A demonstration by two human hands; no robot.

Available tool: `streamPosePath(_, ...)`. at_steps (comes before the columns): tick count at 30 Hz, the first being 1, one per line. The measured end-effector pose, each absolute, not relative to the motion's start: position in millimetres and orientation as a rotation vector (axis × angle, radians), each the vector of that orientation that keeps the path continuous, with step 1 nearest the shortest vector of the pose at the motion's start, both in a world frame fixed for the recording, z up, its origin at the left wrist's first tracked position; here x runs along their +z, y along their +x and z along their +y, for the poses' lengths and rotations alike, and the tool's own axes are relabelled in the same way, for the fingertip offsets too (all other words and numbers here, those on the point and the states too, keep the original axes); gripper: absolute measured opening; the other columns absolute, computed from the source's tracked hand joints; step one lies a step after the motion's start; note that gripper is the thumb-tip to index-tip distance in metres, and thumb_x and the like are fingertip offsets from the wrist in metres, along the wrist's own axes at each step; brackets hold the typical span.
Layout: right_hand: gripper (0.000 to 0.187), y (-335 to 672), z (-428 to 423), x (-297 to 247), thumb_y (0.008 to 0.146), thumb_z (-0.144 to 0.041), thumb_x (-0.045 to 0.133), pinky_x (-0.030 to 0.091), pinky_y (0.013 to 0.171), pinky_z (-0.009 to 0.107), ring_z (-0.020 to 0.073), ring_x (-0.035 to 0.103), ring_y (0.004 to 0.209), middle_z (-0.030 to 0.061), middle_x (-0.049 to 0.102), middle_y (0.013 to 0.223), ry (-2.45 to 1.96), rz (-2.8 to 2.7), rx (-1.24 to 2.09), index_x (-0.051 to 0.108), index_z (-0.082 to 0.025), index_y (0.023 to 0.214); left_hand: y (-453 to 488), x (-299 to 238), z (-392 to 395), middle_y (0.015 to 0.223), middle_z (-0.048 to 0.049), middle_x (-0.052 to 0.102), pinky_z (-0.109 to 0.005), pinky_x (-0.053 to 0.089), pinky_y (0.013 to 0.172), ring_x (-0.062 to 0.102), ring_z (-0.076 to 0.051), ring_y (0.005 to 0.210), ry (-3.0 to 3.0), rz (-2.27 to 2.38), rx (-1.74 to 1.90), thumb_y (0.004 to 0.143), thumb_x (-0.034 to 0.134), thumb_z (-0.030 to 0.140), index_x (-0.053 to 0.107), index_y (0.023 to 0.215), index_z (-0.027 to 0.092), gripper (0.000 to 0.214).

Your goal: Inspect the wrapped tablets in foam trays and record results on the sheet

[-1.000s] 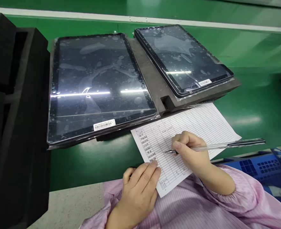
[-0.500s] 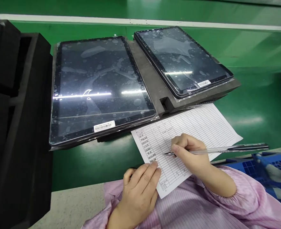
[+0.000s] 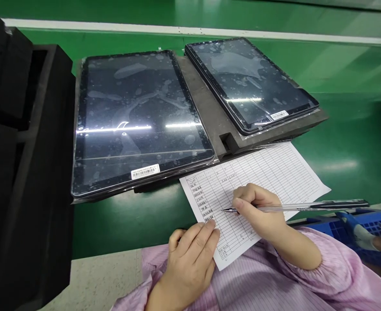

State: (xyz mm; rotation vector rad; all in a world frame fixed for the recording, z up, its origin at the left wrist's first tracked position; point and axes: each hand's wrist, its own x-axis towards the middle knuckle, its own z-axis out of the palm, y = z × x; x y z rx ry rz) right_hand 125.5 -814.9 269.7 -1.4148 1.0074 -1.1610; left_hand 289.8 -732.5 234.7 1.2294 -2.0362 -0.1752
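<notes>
- Clear plastic pen [image 3: 294,207] pinched in the right hand [image 3: 258,209] grip, tip touching the printed form [image 3: 274,172]; barrel runs out to the right.
- Left hand [image 3: 190,255]: flat, holds nothing, fingertips [image 3: 211,224] pressing the form's near edge.
- Green worktop [image 3: 128,220] carries the form; two dark tablets [image 3: 135,121] [image 3: 251,82] lie beyond on grey foam [image 3: 209,116].
- Form text too small to read; black foam block [image 3: 25,172] cut off at left.

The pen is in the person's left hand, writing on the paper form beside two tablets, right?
Not quite. The head view shows the pen in the right hand, its tip on the paper form; the left hand holds the form's edge.
</notes>
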Motion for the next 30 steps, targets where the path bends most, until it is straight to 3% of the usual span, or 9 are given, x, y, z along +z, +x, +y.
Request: streamPosePath(30, 0.027, 125.2, -815.1, 267.4, 0.077, -0.012, 0.06, 0.038, 0.045, 0.02, 0.0083, 0.044, 0.048, -0.0051, 0.05, 0.051, -1.379, 0.978, -1.185, 0.043, -0.018, 0.056, 288.8, 240.9, -734.9, 0.1, -0.0094, 0.07, -0.035, 0.034, 0.08, 0.055, -0.02, 0.094, 1.235, -2.052, -0.179, 0.087, 0.045, 0.013, 0.063, 0.101, 0.012, 0.022)
